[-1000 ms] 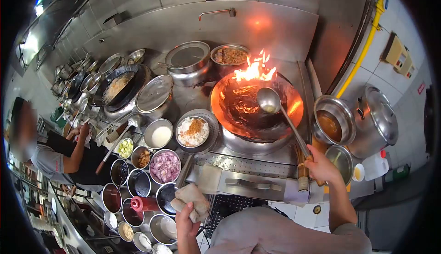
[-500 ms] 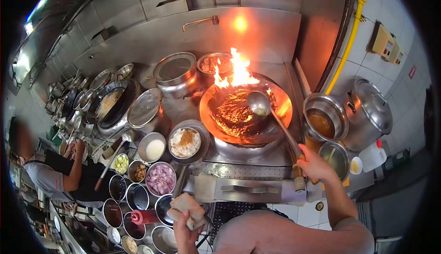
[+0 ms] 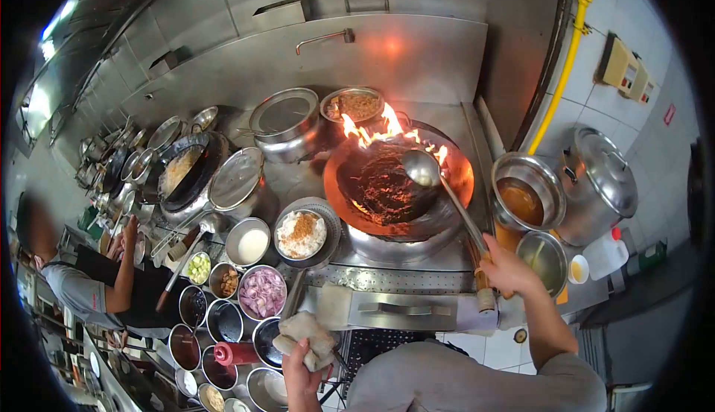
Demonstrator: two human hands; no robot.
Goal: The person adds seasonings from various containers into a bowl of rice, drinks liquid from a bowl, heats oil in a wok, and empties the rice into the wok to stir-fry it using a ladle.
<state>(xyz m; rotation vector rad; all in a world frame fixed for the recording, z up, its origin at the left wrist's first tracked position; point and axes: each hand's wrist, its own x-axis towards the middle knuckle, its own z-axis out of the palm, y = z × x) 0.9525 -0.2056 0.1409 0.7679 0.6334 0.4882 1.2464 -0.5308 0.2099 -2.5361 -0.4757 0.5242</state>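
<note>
Flames (image 3: 391,125) are licking up along the back rim of my wok (image 3: 337,181), and it's glowing orange, the middle dark and shiny! My right hand (image 3: 510,263) is curled closed round the ladle (image 3: 421,168) by its handle, the cup hanging over the right half of the wok; whether it touches what's inside, I can't tell. My left hand (image 3: 298,371), below and left of the wok, is half closed, gripping a folded cloth (image 3: 309,335).

Now the containers! Just left of the wok, a bowl (image 3: 304,264) of white food topped with a brown heap sits in a strainer (image 3: 334,214). Farther left of the wok, a pot (image 3: 233,227) carries white liquid, and a bowl (image 3: 263,317) below it is full of chopped purple onion (image 3: 263,291). Beyond those, small bowls hold green pieces (image 3: 199,268) and brown chunks (image 3: 223,280).

Right of the wok, a deep bowl (image 3: 555,188) has brown liquid (image 3: 520,202) in the bottom; nearer me, a pot (image 3: 523,242) holds something murky and greenish. Behind the wok, at its left, a basin (image 3: 325,104) brims with brownish food (image 3: 354,104).
</note>
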